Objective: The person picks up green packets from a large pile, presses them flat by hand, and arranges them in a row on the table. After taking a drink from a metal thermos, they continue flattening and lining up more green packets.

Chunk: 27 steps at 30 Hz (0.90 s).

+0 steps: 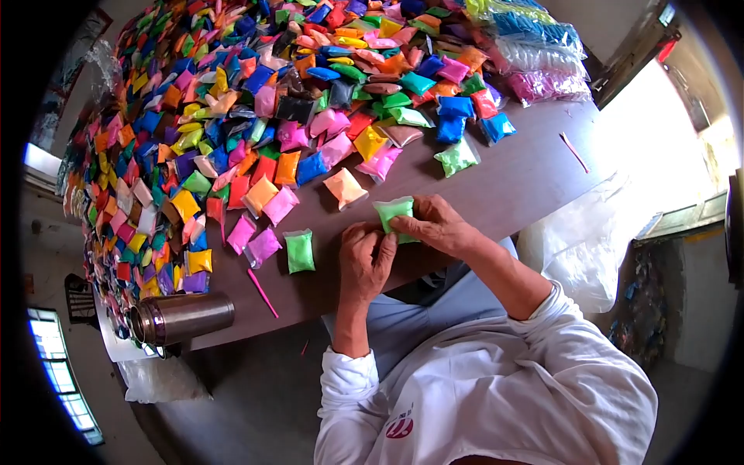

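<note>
A light green packet [394, 209], small and pillow-shaped in clear film, is held up just over the table's near edge. My right hand [438, 223] pinches it, with the thumb across its front. My left hand [367, 254] is closed at the packet's lower left side; its fingertips are partly hidden, and it appears to grip the same packet. To the left of my left hand, another green packet [300, 251] lies flat on the table. A peach packet [345, 188] rests beyond my hands, and a pale green packet [457, 157] lies farther right.
A large heap of colourful packets [232, 101] covers the table's far and left parts. Bagged bundles [542, 58] are stacked at the far right. A metal flask [183, 318] lies at the left edge. Pink sticks [263, 294] and a clear plastic bag [577, 240] are nearby.
</note>
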{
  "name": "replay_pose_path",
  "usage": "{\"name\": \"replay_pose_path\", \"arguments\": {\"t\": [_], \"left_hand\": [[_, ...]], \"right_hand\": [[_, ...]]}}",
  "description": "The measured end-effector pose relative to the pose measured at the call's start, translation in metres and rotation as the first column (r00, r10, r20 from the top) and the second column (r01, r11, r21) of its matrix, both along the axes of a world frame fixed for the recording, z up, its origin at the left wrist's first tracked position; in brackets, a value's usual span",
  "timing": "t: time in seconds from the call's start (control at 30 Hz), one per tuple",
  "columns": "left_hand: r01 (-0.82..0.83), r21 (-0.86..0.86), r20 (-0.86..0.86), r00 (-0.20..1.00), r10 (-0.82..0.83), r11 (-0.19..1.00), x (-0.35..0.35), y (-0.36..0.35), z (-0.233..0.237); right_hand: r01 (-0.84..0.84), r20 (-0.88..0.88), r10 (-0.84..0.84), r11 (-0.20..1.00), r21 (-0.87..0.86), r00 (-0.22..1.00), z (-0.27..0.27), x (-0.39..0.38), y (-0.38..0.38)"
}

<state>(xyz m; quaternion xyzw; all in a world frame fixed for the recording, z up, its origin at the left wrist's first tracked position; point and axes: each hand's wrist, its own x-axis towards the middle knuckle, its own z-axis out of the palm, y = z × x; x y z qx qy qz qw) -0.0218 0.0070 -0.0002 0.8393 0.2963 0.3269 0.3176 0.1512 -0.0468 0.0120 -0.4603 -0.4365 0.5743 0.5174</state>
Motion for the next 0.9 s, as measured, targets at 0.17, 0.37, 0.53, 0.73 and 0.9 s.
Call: {"name": "replay_pose_path", "arguments": {"t": [0.17,0.37,0.53,0.73,0.9], "left_hand": [[0.024,0.038,0.074,0.997,-0.027,0.999,0.003,-0.001,0.009],[0.015,0.043,0.073,0.997,-0.018,0.999,0.002,0.0,0.004],[-0.004,0.0,0.088,0.996,0.004,1.0,0.002,0.001,-0.001],[-0.001,-0.045,0.064,0.998,0.003,0.999,0.002,-0.001,0.0],[0.001,-0.045,0.062,0.998,0.001,0.999,0.002,-0.001,-0.001]], "right_hand": [[-0.015,0.0,0.015,1.0,-0.023,1.0,0.003,0.006,-0.008],[0.03,-0.046,-0.027,0.998,0.059,0.999,0.0,-0.003,-0.005],[0.009,0.086,-0.003,0.998,-0.065,0.996,0.01,0.0,-0.004],[0.007,-0.028,-0.012,0.981,-0.193,1.0,0.007,0.008,-0.002],[-0.043,0.051,0.054,0.978,-0.203,0.997,0.021,0.005,0.001]]}}
